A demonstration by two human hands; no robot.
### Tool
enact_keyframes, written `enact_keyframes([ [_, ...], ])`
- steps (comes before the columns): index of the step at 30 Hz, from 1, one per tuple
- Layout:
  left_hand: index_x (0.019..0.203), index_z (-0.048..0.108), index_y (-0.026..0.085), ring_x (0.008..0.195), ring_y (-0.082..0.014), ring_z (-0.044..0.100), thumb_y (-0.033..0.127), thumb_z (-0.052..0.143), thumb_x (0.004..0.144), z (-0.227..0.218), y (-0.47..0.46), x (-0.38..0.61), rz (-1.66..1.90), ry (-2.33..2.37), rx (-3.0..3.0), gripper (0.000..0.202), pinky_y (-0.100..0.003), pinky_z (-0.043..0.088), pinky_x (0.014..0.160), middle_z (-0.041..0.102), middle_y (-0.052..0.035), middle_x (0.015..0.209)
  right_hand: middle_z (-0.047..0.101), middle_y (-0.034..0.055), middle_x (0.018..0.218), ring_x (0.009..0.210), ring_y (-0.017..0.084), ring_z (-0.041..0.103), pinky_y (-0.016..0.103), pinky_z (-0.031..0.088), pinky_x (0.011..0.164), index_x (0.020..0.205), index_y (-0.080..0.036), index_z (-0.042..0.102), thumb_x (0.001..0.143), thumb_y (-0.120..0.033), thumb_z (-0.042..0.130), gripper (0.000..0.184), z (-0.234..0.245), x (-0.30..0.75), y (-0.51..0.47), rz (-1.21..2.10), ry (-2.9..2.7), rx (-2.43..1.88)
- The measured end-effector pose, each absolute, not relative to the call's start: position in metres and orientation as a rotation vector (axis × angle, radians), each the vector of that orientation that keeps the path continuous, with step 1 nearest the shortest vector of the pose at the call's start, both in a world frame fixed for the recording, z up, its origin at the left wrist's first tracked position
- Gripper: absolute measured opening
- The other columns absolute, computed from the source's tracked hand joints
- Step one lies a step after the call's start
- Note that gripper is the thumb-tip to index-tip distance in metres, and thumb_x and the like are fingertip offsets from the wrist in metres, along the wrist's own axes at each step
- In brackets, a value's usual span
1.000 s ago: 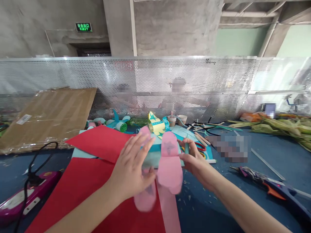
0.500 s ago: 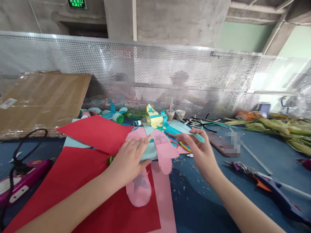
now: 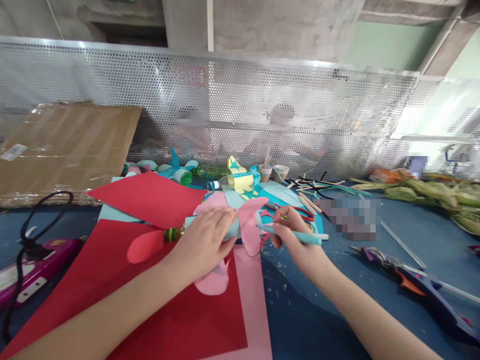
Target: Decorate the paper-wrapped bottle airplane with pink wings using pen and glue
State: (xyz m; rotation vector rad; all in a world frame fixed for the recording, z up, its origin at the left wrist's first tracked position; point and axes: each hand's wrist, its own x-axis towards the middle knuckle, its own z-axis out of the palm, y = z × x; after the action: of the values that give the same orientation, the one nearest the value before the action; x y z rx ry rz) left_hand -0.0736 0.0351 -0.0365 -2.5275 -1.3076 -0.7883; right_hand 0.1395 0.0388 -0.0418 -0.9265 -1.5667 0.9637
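Note:
A plastic bottle (image 3: 234, 229) wrapped in light blue paper lies on its side, pink paper fins on it and its neck pointing left. My left hand (image 3: 204, 230) is closed over its middle, hiding much of it. A red paper blade (image 3: 144, 245) sits at the dark neck. Near the bottle's right end, a pink paper fin (image 3: 253, 222) sticks up and down. In the fingers of my right hand (image 3: 290, 232) is a light teal pen (image 3: 309, 238), its tip pointing left at that end. Whether the tip touches is too small to tell.
Red paper sheets (image 3: 180, 315) and a pink sheet (image 3: 258, 320) lie beneath. A yellow paper-covered bottle (image 3: 242, 181), red-handled scissors (image 3: 305, 215) and wooden sticks (image 3: 309, 202) are behind. A glue gun (image 3: 416, 282) lies right, a purple power strip (image 3: 37, 272) left, cardboard (image 3: 71, 150) far left.
The bottle has turned under my left hand, so the pink end fin now stands upright and the red blade shows. My right hand has moved left and down to the bottle's end.

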Motion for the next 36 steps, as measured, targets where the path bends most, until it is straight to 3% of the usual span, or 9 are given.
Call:
enact_keyframes([
  [3, 0.11, 0.059, 0.019, 0.112, -0.0318, 0.058, 0.022, 0.053, 0.085, -0.037, 0.0343, -0.0745, -0.808, -1.303, -2.533, 0.026, -0.05, 0.046, 0.095, 0.063, -0.0137, 0.119, 0.045, -0.0064, 0.063, 0.055, 0.01, 0.04, 0.024, 0.032, 0.052, 0.079, -0.023, 0.042, 0.081, -0.031, 0.057, 0.017, -0.0498, 0.1348, 0.0402, 0.935, -1.666, -0.91],
  [5, 0.107, 0.062, 0.021, 0.117, -0.0319, 0.055, 0.022, 0.052, 0.086, -0.038, 0.0342, -0.0762, -0.781, -1.27, -2.554, 0.024, -0.051, 0.043, 0.099, 0.061, -0.0131, 0.125, 0.045, -0.0054, 0.068, 0.058, 0.01, 0.041, 0.024, 0.032, 0.054, 0.079, -0.023, 0.042, 0.083, -0.031, 0.057, 0.017, -0.0531, 0.1332, 0.0413, 0.9, -1.704, -0.917],
  [10, 0.128, 0.056, 0.022, 0.125, -0.0321, 0.05, 0.025, 0.053, 0.087, -0.0421, 0.0343, -0.0788, -0.663, -1.193, -2.578, 0.041, -0.057, 0.03, 0.109, 0.055, -0.013, 0.135, 0.045, -0.0054, 0.063, 0.055, 0.01, 0.041, 0.025, 0.032, 0.052, 0.076, -0.023, 0.041, 0.085, -0.033, 0.054, 0.019, -0.0519, 0.1329, 0.0426, 0.868, -1.654, -0.96],
  [14, 0.131, 0.053, 0.02, 0.125, -0.033, 0.049, 0.03, 0.056, 0.086, -0.0426, 0.0343, -0.0781, -0.636, -1.197, -2.562, 0.046, -0.058, 0.028, 0.109, 0.057, -0.0132, 0.134, 0.047, -0.0047, 0.064, 0.056, 0.011, 0.042, 0.025, 0.033, 0.052, 0.077, -0.022, 0.044, 0.085, -0.033, 0.055, 0.016, -0.0498, 0.1342, 0.0429, 0.781, -1.591, -0.963],
  [20, 0.129, 0.055, 0.018, 0.125, -0.0319, 0.048, 0.029, 0.053, 0.089, -0.0394, 0.0311, -0.0764, -0.474, -1.187, -2.512, 0.041, -0.059, 0.028, 0.109, 0.054, -0.0146, 0.136, 0.048, -0.0045, 0.065, 0.057, 0.011, 0.046, 0.025, 0.037, 0.056, 0.079, -0.022, 0.047, 0.086, -0.03, 0.052, 0.012, -0.0507, 0.1351, 0.0419, 0.795, -1.657, -0.938],
  [30, 0.125, 0.057, 0.017, 0.124, -0.0347, 0.048, 0.027, 0.052, 0.089, -0.041, 0.0302, -0.0769, -0.513, -1.138, -2.484, 0.038, -0.061, 0.035, 0.103, 0.05, -0.0184, 0.133, 0.047, -0.006, 0.064, 0.056, 0.01, 0.043, 0.024, 0.033, 0.054, 0.077, -0.022, 0.042, 0.083, -0.027, 0.056, 0.015, -0.0518, 0.1337, 0.0429, 0.822, -1.638, -0.963],
  [36, 0.125, 0.055, 0.013, 0.123, -0.0349, 0.049, 0.026, 0.053, 0.088, -0.0456, 0.0312, -0.078, -0.533, -1.112, -2.496, 0.039, -0.06, 0.036, 0.103, 0.053, -0.0189, 0.132, 0.047, -0.0082, 0.06, 0.052, 0.01, 0.04, 0.023, 0.031, 0.051, 0.09, -0.023, 0.045, 0.085, -0.027, 0.055, 0.011, -0.0542, 0.1344, 0.0429, 0.832, -1.682, -0.998],
])
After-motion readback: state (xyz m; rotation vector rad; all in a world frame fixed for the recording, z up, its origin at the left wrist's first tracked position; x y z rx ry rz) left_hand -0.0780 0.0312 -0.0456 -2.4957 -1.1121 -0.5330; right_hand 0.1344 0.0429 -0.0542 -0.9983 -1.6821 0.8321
